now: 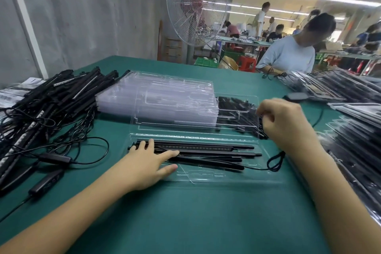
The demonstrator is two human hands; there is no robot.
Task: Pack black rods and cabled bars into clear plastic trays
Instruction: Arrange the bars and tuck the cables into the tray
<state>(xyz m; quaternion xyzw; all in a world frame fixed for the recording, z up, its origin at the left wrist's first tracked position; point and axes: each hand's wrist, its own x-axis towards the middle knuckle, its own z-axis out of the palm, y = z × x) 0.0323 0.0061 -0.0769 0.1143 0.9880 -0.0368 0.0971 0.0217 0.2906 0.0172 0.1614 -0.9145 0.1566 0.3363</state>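
Tray (206, 177): clear moulded plastic | rods (206, 147): slim, black | left hand (144, 165): flat on rods

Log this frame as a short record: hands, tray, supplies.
Left hand: flat, straight fingers resting on the thin black rods in the open clear plastic tray
Right hand: fingers curled at the loose pile of black rods; grip unclear
Supplies: stack of empty clear trays behind; heap of black cabled bars at left
Surface: green table
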